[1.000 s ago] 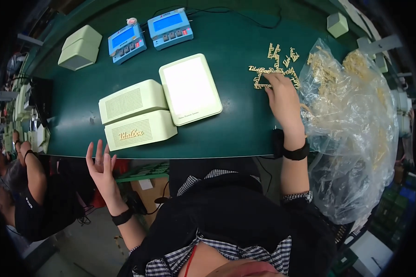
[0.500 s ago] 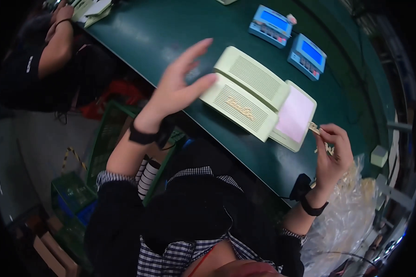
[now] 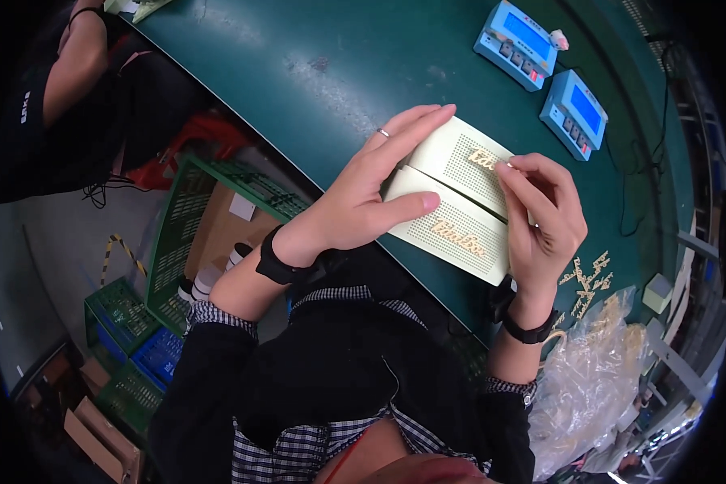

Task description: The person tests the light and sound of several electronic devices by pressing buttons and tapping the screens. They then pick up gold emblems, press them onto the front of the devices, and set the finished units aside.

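Note:
Two pale cream, rounded plastic covers with dotted perforations lie side by side, slightly slanted, on the green table: a far cover (image 3: 450,147) and a near cover (image 3: 418,229). My left hand (image 3: 348,198) rests across their left ends, its fingers stretched and thumb over the near one. On the near cover lies a gold script lettering badge (image 3: 458,237). A second gold script badge (image 3: 482,158) is at the far cover's surface, its right end pinched by the fingertips of my right hand (image 3: 547,216). That hand hides the covers' right ends.
Several loose gold badges (image 3: 586,282) lie right of my right hand, beside a clear plastic bag (image 3: 585,387). Two blue devices with screens (image 3: 528,40) (image 3: 574,113) stand at the back. Green crates (image 3: 165,250) are below the table's left edge; a co-worker's arm (image 3: 77,68) is at far left.
My right hand has moved up and left to the far cover, bringing a badge onto it. My left hand has come down onto the covers. The whole view has shifted slightly.

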The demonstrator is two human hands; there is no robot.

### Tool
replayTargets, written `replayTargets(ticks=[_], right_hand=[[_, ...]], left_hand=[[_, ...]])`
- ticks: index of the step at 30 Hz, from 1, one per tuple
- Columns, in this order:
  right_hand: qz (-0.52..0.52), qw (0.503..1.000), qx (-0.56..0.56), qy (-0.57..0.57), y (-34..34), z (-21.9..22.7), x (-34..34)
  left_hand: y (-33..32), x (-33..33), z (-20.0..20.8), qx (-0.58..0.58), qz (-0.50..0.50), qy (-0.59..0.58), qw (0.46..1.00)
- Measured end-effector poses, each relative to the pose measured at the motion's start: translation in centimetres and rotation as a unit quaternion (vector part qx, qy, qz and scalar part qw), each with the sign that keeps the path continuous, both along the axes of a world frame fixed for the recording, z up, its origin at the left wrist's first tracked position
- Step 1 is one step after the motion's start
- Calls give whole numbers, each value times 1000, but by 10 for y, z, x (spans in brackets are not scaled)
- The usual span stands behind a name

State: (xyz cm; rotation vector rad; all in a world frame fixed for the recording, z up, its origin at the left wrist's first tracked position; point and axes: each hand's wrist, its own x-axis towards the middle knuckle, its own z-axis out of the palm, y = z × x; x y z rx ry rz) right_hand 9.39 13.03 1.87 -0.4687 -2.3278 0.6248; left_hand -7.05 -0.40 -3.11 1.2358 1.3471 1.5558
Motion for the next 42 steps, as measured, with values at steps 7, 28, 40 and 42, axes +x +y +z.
replayTargets(ticks=[7, 28, 40, 42], right_hand=[[16, 1000, -3, -13, -1, -3, 4], [20, 1000, 8, -3, 1, -6, 7], [34, 999, 8, -10, 1, -4, 9], [40, 999, 13, -18, 0, -3, 10]], left_hand=[[-1, -5, -1, 1, -10, 53, 999], [0, 5, -4, -1, 11, -38, 999], [0, 5, 0, -19, 8, -89, 996], [2, 3, 2, -11, 5, -115, 993]])
